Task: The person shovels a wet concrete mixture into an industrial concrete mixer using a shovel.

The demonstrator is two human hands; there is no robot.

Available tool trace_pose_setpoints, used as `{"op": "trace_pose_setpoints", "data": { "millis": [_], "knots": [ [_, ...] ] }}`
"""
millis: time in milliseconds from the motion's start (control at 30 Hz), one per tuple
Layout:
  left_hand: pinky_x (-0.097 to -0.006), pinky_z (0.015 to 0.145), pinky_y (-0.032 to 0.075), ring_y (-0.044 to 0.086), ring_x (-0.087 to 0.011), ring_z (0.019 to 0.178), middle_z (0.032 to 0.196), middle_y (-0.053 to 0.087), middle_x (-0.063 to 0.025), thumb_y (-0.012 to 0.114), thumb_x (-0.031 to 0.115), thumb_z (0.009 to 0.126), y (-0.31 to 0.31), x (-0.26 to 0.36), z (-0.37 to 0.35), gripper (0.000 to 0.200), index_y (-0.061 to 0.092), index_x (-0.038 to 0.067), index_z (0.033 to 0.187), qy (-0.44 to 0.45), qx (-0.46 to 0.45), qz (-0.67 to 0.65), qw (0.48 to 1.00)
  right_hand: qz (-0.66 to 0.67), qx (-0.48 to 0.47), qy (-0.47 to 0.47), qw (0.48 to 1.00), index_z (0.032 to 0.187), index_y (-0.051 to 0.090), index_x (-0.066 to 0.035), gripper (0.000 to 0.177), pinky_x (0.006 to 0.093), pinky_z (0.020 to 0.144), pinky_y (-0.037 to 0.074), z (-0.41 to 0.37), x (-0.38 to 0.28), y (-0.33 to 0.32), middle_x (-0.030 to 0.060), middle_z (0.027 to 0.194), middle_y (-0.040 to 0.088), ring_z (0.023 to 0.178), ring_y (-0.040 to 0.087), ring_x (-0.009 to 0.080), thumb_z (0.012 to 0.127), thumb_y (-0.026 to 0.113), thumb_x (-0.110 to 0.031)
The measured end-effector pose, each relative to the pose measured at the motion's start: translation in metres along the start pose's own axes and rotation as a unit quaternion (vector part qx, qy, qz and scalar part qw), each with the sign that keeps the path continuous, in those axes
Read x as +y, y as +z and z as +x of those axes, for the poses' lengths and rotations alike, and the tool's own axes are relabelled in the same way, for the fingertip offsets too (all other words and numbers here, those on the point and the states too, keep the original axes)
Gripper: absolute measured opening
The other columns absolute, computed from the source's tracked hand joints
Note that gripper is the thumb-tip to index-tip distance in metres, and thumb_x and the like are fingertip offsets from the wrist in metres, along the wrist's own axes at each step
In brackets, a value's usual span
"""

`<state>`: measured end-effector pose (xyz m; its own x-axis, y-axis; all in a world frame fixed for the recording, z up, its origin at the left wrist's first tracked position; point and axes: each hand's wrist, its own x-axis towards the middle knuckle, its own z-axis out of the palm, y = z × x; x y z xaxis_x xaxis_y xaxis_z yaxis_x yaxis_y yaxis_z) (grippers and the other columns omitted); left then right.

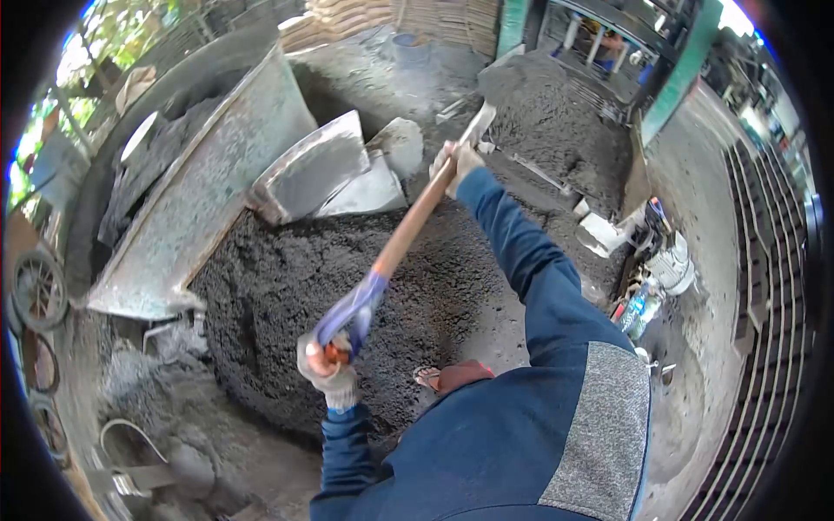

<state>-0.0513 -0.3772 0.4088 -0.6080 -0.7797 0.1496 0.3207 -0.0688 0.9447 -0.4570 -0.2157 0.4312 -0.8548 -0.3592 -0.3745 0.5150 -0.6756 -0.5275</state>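
A shovel (410,227) with a wooden shaft slants up and away across the middle of the head view. My left hand (330,369), in a pale work glove, is closed round its grip end, where purple wrapping (352,308) covers the handle. Farther up, my gloved right hand (458,168) wraps the shaft just below the grey metal socket (478,124). The socket points at a dark, damp-looking pile (556,113) at the back; I cannot make out the blade clearly. Under the shaft spreads a broad bed of dark, crumbly material (287,304).
Left stands a large tilted metal trough (208,174) with dark material inside. Pale slabs (313,169) lean beside it. Bottles and a white sack (673,265) lie by the right wall. Slatted racks (764,260) line the far right. A sandalled foot (427,377) shows below me.
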Motion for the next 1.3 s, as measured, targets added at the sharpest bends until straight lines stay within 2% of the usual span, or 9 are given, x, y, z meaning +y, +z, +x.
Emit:
{"op": "trace_pose_setpoints", "data": {
  "millis": [67, 133, 333, 367, 467, 600, 900, 1167, 1300],
  "knots": [
    [-0.0394, 0.067, 0.051, 0.060, -0.0234, 0.068, 0.077, 0.064, -0.0086, 0.072, 0.042, 0.076, 0.049, 0.020, 0.032, 0.045, 0.063, 0.001, 0.093, 0.347, -0.112, 0.156, 0.918, 0.033, 0.000, -0.050, 0.998, 0.081, 0.049, -0.013, 0.015, 0.0433, 0.058, 0.048, 0.002, -0.051, 0.003, 0.0017, 0.060, 0.050, 0.054, 0.052, 0.0218, 0.093, 0.053, -0.020],
    [-0.0452, 0.081, 0.050, 0.061, -0.0280, 0.073, 0.082, 0.064, -0.0104, 0.078, 0.042, 0.068, 0.100, 0.048, 0.045, 0.049, 0.065, 0.002, 0.094, 0.466, -0.241, 0.227, 0.821, 0.085, -0.081, -0.075, 0.990, 0.082, 0.050, -0.013, 0.012, 0.0438, 0.057, 0.049, 0.012, -0.091, -0.026, 0.0030, 0.061, 0.052, 0.052, 0.053, 0.0232, 0.091, 0.055, -0.019],
    [-0.0551, 0.104, 0.035, 0.055, -0.0285, 0.099, 0.094, 0.058, -0.0054, 0.077, 0.035, 0.065, 0.130, 0.013, -0.026, 0.031, 0.064, 0.013, 0.083, 0.417, -0.336, 0.355, 0.767, 0.015, -0.059, -0.100, 0.993, 0.086, 0.052, -0.012, 0.006, 0.0464, 0.063, 0.051, -0.031, -0.106, -0.097, 0.0039, 0.068, 0.055, 0.053, 0.054, 0.0236, 0.087, 0.058, -0.014],
    [-0.0559, 0.103, 0.034, 0.055, -0.0287, 0.099, 0.095, 0.058, -0.0050, 0.077, 0.034, 0.065, 0.114, 0.004, -0.037, 0.031, 0.064, 0.013, 0.083, 0.395, -0.352, 0.359, 0.769, 0.037, -0.172, -0.077, 0.981, 0.097, 0.051, -0.010, 0.012, 0.0454, 0.062, 0.052, -0.049, -0.094, -0.104, 0.0057, 0.071, 0.057, 0.056, 0.056, 0.0239, 0.086, 0.057, -0.013],
    [-0.0578, 0.101, 0.033, 0.056, -0.0295, 0.099, 0.094, 0.061, -0.0051, 0.076, 0.037, 0.067, 0.043, -0.032, -0.083, 0.032, 0.063, 0.012, 0.081, 0.326, -0.376, 0.401, 0.769, -0.109, -0.037, -0.175, 0.978, 0.105, 0.049, -0.007, 0.022, 0.0429, 0.057, 0.052, -0.126, -0.042, -0.089, 0.0057, 0.070, 0.053, 0.057, 0.057, 0.0230, 0.085, 0.056, -0.012],
    [-0.0588, 0.102, 0.030, 0.056, -0.0293, 0.105, 0.096, 0.063, -0.0060, 0.079, 0.031, 0.058, -0.042, -0.040, -0.139, 0.031, 0.065, 0.010, 0.077, 0.227, -0.376, 0.348, 0.828, -0.015, -0.099, -0.136, 0.986, 0.112, 0.045, -0.007, 0.032, 0.0454, 0.056, 0.051, -0.201, 0.028, -0.110, 0.0074, 0.069, 0.052, 0.057, 0.056, 0.0248, 0.084, 0.059, -0.009],
    [-0.0712, 0.104, 0.023, 0.057, -0.0304, 0.104, 0.096, 0.061, -0.0058, 0.068, 0.037, 0.072, -0.092, 0.020, -0.255, 0.027, 0.061, 0.011, 0.074, 0.307, -0.258, 0.474, 0.784, 0.096, -0.126, -0.014, 0.987, 0.101, 0.052, -0.011, 0.024, 0.0456, 0.061, 0.049, -0.265, 0.101, -0.183, 0.0057, 0.072, 0.053, 0.063, 0.056, 0.0241, 0.080, 0.064, -0.008],
    [-0.0562, 0.102, 0.034, 0.056, -0.0347, 0.103, 0.094, 0.063, -0.0115, 0.071, 0.024, 0.068, -0.148, 0.040, -0.323, 0.021, 0.062, 0.007, 0.074, 0.232, -0.207, 0.451, 0.837, 0.105, -0.208, 0.070, 0.970, 0.101, 0.055, -0.010, 0.026, 0.0548, 0.076, 0.050, -0.363, 0.130, -0.159, 0.0098, 0.076, 0.058, 0.071, 0.061, 0.0301, 0.079, 0.062, 0.000],
    [-0.0565, 0.101, 0.037, 0.052, -0.0409, 0.117, 0.109, 0.064, -0.0175, 0.075, 0.025, 0.072, -0.203, 0.042, -0.347, 0.026, 0.063, 0.005, 0.085, 0.267, -0.084, 0.555, 0.784, 0.112, -0.252, 0.156, 0.948, 0.095, 0.063, -0.009, 0.019, 0.0563, 0.085, 0.051, -0.403, 0.161, -0.167, 0.0114, 0.085, 0.064, 0.085, 0.063, 0.0349, 0.078, 0.067, 0.000]
  ]
}}
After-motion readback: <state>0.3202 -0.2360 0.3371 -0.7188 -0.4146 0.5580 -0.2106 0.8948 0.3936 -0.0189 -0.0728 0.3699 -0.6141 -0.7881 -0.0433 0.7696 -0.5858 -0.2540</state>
